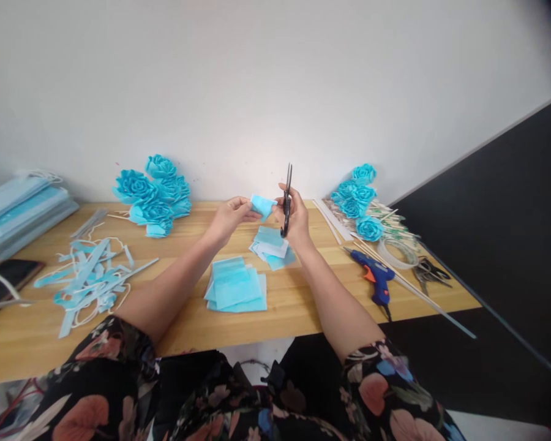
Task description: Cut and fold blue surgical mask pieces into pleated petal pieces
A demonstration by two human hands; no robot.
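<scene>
Between my two hands, above the wooden table, is a small folded piece of blue mask fabric (262, 206). My left hand (233, 215) pinches its left side. My right hand (295, 215) has black-handled scissors (287, 199) in it, blades pointing up, and its fingertips also touch the fabric's right edge. Whether the scissor blades are fully closed is hard to see. Below my hands lies a small loose pile of cut blue pieces (272, 250). Nearer to me sits a larger stack of blue fabric squares (237, 286).
At left are a stack of face masks (22, 211), a heap of cut strips and ear loops (89, 278) and a phone (10, 280). Blue fabric roses (153, 196) stand at the back; more roses (358, 193) lie right. A glue gun (374, 275), sticks and pliers (429, 272) lie right.
</scene>
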